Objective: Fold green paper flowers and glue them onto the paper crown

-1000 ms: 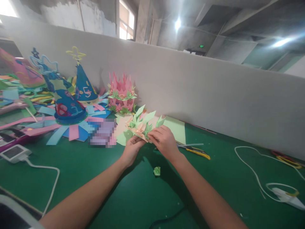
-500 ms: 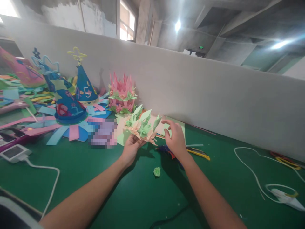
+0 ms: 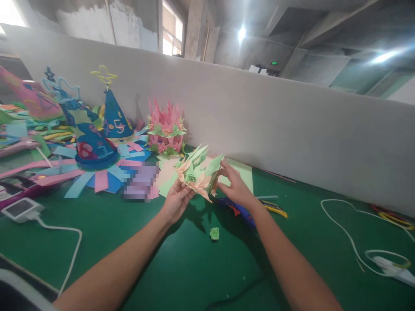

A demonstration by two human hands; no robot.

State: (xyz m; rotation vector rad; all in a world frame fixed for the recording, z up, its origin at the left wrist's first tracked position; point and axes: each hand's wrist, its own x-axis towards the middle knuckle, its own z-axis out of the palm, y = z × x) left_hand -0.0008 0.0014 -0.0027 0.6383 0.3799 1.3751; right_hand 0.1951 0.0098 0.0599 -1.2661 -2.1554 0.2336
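Table (image 3: 181, 268), green. Blue hats (image 3: 117, 123) and pink stack (image 3: 167, 129) are seen at 10 and 11 o'clock from the crown (image 3: 201, 175). Crown, of green and peach paper, is held above table, grasped at 7 o'clock by left hand (image 3: 177, 201). Its 3 o'clock side is touched by right hand (image 3: 236, 186), fingers curved; firmness cannot be told. Rosette (image 3: 214, 234) is seen near 5 o'clock.

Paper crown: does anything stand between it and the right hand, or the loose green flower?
Nothing visible does. The right hand meets the paper crown at its right edge, and the green flower lies below in view; the blue tool sits right of that gap.
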